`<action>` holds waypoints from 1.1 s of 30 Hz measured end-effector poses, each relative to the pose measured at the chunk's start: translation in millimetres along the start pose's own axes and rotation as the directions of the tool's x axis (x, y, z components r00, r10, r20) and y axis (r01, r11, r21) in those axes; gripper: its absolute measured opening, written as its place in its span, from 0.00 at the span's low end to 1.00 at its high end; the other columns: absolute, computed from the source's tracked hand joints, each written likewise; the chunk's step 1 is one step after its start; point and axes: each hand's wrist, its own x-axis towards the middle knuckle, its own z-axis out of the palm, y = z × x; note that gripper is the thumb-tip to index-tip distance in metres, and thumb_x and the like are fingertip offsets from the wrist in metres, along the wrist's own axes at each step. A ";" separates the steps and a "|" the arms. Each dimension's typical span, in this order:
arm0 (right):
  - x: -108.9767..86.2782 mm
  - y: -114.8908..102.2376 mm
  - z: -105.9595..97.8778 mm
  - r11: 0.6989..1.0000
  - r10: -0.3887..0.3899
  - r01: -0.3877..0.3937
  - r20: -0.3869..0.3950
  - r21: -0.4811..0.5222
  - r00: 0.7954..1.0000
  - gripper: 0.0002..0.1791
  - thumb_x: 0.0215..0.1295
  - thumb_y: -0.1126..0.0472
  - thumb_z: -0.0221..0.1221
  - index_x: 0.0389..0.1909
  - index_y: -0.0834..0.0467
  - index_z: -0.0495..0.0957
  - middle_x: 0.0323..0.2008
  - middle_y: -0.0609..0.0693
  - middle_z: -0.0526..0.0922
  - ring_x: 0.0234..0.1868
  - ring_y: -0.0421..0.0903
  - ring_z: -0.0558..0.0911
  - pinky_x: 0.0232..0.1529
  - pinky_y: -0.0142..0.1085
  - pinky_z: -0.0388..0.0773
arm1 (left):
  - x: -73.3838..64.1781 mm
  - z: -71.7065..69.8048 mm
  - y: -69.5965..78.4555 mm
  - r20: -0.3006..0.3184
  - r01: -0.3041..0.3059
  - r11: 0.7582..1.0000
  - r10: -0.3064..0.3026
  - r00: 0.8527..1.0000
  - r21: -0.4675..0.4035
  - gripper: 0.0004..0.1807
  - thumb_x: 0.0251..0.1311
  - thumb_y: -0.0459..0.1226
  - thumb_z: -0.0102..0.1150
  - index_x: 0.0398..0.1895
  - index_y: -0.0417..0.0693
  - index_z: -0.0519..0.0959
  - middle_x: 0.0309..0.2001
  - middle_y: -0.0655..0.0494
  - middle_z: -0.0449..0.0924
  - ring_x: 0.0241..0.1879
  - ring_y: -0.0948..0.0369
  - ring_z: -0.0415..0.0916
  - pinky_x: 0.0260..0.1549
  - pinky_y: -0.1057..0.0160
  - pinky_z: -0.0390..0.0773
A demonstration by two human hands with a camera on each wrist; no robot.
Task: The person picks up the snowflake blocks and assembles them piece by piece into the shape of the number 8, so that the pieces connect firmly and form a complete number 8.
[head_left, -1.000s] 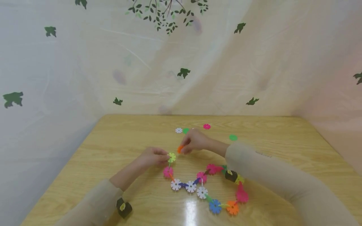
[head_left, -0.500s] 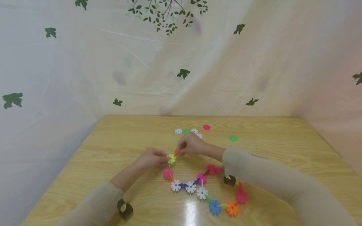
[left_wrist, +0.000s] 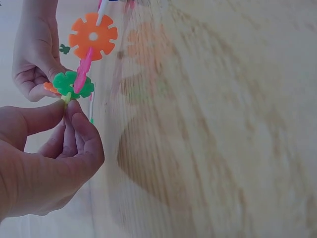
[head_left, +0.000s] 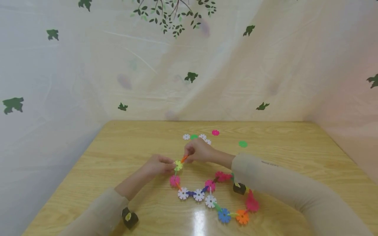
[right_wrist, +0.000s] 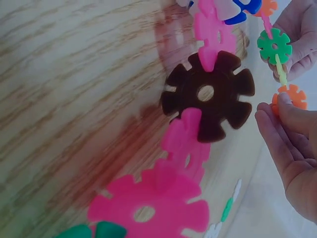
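Note:
My left hand (head_left: 159, 164) pinches a yellow snowflake disc (head_left: 178, 165) at one end of a chain of notched plastic discs. Between finger and thumb, my right hand (head_left: 199, 151) holds an orange snowflake disc (right_wrist: 295, 94). Its edge meets the yellow disc; how deep the notches sit in each other I cannot tell. A green disc (left_wrist: 74, 85) follows the yellow one in the left wrist view, then a pink disc (left_wrist: 83, 72). The chain curves over the table through a white disc (head_left: 210, 201) and a blue disc (head_left: 224, 215). My right sleeve hides part of it.
Loose discs lie behind my hands on the wooden table (head_left: 124, 141): a pink disc (head_left: 215, 132), a green disc (head_left: 243, 144) and several others. A pale curtain with green leaf prints (head_left: 191, 77) hangs at the table's back edge. Dark wrist cameras sit under both sleeves.
My right hand has brought the orange disc left and slightly down against the yellow disc. White loose discs behind that hand have come into view. The left hand stays almost in place.

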 end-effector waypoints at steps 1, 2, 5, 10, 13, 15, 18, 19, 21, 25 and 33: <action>0.0 0.1 0.2 1.000 0.002 -0.002 0.000 0.004 1.000 0.05 0.49 0.69 0.69 0.21 0.61 0.82 0.25 0.52 0.87 0.23 0.30 0.79 0.27 0.22 0.78 | 0.0 0.2 0.2 -0.003 0.004 1.000 -0.004 1.000 -0.004 0.17 0.59 0.34 0.61 0.49 0.30 0.78 0.45 0.39 0.85 0.37 0.62 0.84 0.48 0.60 0.83; -0.1 0.4 0.3 1.000 0.004 -0.004 -0.001 0.009 1.000 0.05 0.49 0.69 0.69 0.21 0.62 0.82 0.25 0.53 0.87 0.23 0.30 0.79 0.27 0.22 0.78 | -0.1 0.2 0.2 -0.006 0.007 1.000 -0.007 1.000 -0.005 0.18 0.59 0.34 0.62 0.49 0.30 0.78 0.45 0.39 0.85 0.37 0.62 0.84 0.47 0.61 0.83; -0.6 0.6 0.5 1.000 0.010 -0.010 -0.005 0.022 1.000 0.04 0.49 0.70 0.69 0.22 0.62 0.83 0.26 0.53 0.87 0.23 0.31 0.80 0.27 0.23 0.79 | 0.3 0.4 -0.1 -0.009 0.011 1.000 -0.011 1.000 -0.008 0.18 0.59 0.34 0.62 0.50 0.30 0.78 0.46 0.38 0.84 0.37 0.63 0.84 0.47 0.61 0.83; -0.3 1.6 1.3 0.999 0.006 -0.005 -0.006 0.034 1.000 0.04 0.49 0.70 0.69 0.22 0.62 0.83 0.26 0.54 0.87 0.23 0.32 0.81 0.26 0.23 0.79 | 2.2 -0.4 -0.8 -0.008 0.004 1.000 -0.004 1.000 -0.001 0.17 0.60 0.34 0.61 0.49 0.30 0.79 0.46 0.39 0.85 0.37 0.62 0.84 0.48 0.60 0.83; 0.3 2.6 3.0 0.999 0.006 -0.006 -0.005 0.038 1.000 0.04 0.49 0.70 0.69 0.22 0.62 0.83 0.25 0.54 0.87 0.23 0.31 0.80 0.27 0.23 0.79 | 2.8 0.1 -0.6 -0.011 0.005 1.000 -0.005 1.000 0.001 0.16 0.60 0.34 0.61 0.48 0.31 0.80 0.44 0.41 0.85 0.37 0.62 0.84 0.48 0.60 0.83; 0.5 2.9 4.1 0.999 0.012 -0.012 -0.003 0.049 1.000 0.04 0.49 0.71 0.69 0.22 0.63 0.83 0.25 0.54 0.87 0.23 0.31 0.80 0.27 0.23 0.80 | 2.3 1.3 0.2 -0.015 0.001 1.000 -0.001 1.000 0.001 0.16 0.59 0.34 0.61 0.47 0.31 0.80 0.42 0.41 0.86 0.36 0.62 0.84 0.47 0.61 0.83; 0.1 2.8 5.4 0.998 0.015 -0.014 -0.008 0.060 1.000 0.04 0.49 0.71 0.69 0.22 0.63 0.83 0.24 0.55 0.87 0.22 0.30 0.79 0.27 0.23 0.80 | -0.3 4.3 2.1 -0.040 0.004 1.000 -0.004 0.999 0.002 0.15 0.59 0.33 0.61 0.46 0.31 0.80 0.40 0.41 0.86 0.34 0.63 0.83 0.43 0.62 0.84; -0.5 2.6 5.8 0.997 0.020 -0.020 -0.007 0.074 1.000 0.04 0.49 0.71 0.68 0.22 0.63 0.83 0.24 0.55 0.87 0.22 0.31 0.80 0.27 0.23 0.80 | -1.4 5.6 3.0 -0.057 0.008 1.000 -0.008 0.998 0.007 0.14 0.59 0.33 0.61 0.45 0.31 0.81 0.39 0.41 0.86 0.33 0.63 0.83 0.42 0.63 0.84; -2.4 2.3 6.1 0.995 0.034 -0.032 -0.014 0.099 0.999 0.04 0.49 0.71 0.69 0.22 0.64 0.82 0.25 0.56 0.87 0.23 0.32 0.80 0.27 0.24 0.80 | -3.2 8.7 4.6 -0.101 0.025 1.000 -0.024 0.995 0.009 0.14 0.59 0.33 0.62 0.44 0.32 0.82 0.38 0.42 0.86 0.32 0.64 0.82 0.40 0.63 0.84; -6.6 0.8 6.6 0.987 0.061 -0.052 -0.049 0.155 0.997 0.05 0.49 0.71 0.69 0.22 0.65 0.82 0.26 0.57 0.87 0.24 0.34 0.82 0.29 0.25 0.81 | -3.7 13.6 8.2 -0.181 0.047 0.999 -0.047 0.982 -0.007 0.14 0.57 0.33 0.63 0.44 0.33 0.82 0.38 0.41 0.86 0.31 0.63 0.81 0.39 0.64 0.83; -8.2 -2.3 6.5 0.991 0.040 -0.026 -0.103 0.135 0.994 0.05 0.49 0.71 0.69 0.21 0.63 0.82 0.24 0.56 0.87 0.23 0.32 0.79 0.28 0.23 0.79 | -1.7 17.9 12.0 -0.206 0.057 0.995 -0.072 0.976 -0.077 0.12 0.56 0.31 0.63 0.42 0.30 0.82 0.34 0.43 0.86 0.30 0.62 0.79 0.38 0.65 0.81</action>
